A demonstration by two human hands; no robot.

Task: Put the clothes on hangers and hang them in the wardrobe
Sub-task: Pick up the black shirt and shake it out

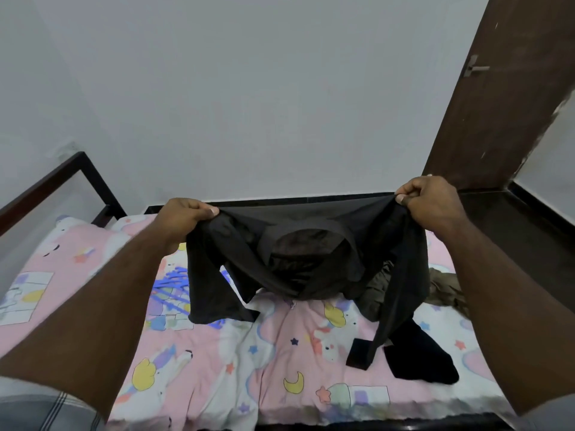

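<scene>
Pinching the black shirt (298,259) at each shoulder, the fingers (208,211) of both hands should be kept apart so it is spread above the bed (249,353), blue hangers (172,287) lying below the left fingers.

- Black shirt (306,259): held up above the bed, stretched wide, its sleeves hanging down.
- Blue hangers (172,289): lying on the bedsheet, partly hidden behind the shirt.
- Olive garment (443,287): crumpled on the bed.

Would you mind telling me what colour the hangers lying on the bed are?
Blue; the hangers show best in the head view, partly hidden behind the black shirt.
</scene>
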